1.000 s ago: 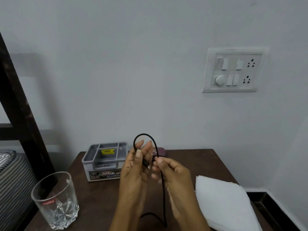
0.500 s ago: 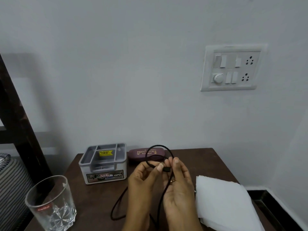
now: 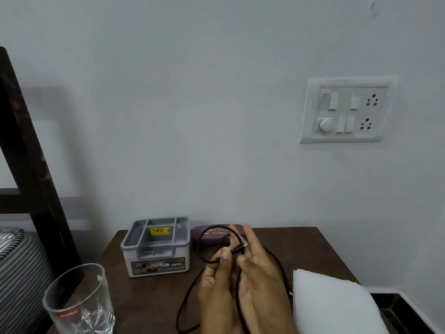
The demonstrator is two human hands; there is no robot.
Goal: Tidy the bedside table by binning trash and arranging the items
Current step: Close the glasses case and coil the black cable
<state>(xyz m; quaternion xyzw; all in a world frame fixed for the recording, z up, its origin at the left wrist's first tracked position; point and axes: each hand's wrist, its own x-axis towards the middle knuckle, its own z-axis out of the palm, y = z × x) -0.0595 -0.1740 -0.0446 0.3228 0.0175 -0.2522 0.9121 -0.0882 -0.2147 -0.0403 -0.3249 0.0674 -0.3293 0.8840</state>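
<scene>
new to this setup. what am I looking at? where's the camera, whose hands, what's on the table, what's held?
No robot here: a person works with bare hands. All the pictures come from one wide-angle camera worn on the head, looking forward and down; the largest picture is the current moment. The left hand pinches a black cable near its plug, with a loop standing above the fingers. The right hand is beside it, fingers mostly straight; I cannot tell whether it grips. On the brown bedside table are a grey compartment organiser, a maroon spectacle case behind the hands, a drinking glass at the near left and a white paper stack at the right. A switch panel is on the wall.
</scene>
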